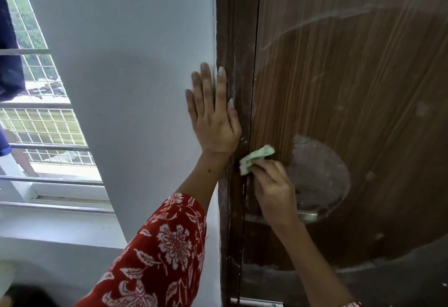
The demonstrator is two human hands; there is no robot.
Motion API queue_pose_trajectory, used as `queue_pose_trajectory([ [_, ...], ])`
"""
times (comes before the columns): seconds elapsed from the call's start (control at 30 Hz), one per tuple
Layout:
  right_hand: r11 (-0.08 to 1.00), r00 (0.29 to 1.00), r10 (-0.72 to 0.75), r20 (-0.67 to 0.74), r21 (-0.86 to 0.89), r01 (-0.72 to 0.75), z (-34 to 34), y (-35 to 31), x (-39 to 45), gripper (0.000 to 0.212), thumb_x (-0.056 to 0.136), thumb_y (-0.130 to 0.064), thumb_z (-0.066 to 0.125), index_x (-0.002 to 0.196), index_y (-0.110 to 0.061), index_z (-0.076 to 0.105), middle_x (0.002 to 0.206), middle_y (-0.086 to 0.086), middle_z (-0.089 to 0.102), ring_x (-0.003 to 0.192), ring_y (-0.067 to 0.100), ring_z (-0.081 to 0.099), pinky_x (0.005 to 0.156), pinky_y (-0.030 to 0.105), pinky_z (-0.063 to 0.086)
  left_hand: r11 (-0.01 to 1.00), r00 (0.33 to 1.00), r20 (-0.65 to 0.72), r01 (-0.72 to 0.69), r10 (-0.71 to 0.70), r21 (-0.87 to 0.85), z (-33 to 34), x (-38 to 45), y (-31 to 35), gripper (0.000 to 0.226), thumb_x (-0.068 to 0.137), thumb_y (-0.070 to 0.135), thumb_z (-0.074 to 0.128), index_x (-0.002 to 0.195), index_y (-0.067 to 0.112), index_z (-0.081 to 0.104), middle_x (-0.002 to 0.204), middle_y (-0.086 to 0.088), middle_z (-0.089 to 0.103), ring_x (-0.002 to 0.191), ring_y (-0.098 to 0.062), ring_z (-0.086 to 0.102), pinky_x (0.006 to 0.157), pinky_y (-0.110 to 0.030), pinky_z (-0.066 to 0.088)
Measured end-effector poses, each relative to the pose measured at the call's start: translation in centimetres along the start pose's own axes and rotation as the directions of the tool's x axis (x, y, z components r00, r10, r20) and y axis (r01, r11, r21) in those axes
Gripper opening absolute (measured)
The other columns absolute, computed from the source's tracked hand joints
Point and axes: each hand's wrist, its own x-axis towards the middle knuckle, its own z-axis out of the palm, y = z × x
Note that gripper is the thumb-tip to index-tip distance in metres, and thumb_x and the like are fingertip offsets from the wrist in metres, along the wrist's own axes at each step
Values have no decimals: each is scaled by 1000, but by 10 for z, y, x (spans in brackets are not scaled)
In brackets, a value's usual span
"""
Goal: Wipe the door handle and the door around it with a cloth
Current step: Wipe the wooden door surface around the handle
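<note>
Right hand (274, 185) grips the crumpled green cloth (255, 159), fingers curled round it, pressing it against the brown door (339, 76) near its edge, just above the handle. The metal door handle (309, 215) shows only partly behind the wrist. Left hand (214, 117) lies flat, fingers straight and spread, across the white wall (133, 64) and dark door frame (232, 40).

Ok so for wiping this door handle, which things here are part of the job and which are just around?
Part of the job:
green cloth, gripped by right hand
door handle
wooden door
left hand, flat on wall and door frame

Just around:
white wall
barred window
dark garment
</note>
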Motion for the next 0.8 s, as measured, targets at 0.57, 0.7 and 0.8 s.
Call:
queue_pose_trajectory([
  [0.57,992,989,108,-97,-62,-114,-18,16,7,38,75,16,57,112,5,62,116,17,63,106,32,54,97,34,42,1000,999,-32,-14,15,14,2,0,-2,51,96,25,34,145,13,28,151,-21,31,143,-35,21,119,-45,10],
  [0.7,990,989,107,-100,-85,-116,-33,37,-13,32,76,15,60,107,5,65,111,19,65,99,37,59,86,46,51,1000,1000,-24,-8,8,12,1,0,-1,51,96,26,33,145,14,25,151,-21,31,143,-36,22,119,-46,11],
  [0.8,960,919,244,-309,-60,-275,-42,47,0,26,83,6,55,106,4,66,109,18,66,101,31,56,90,41,47,1000,1000,-27,-6,6,7,0,0,0,49,97,27,32,144,13,27,150,-22,33,142,-37,24,118,-47,12],
])
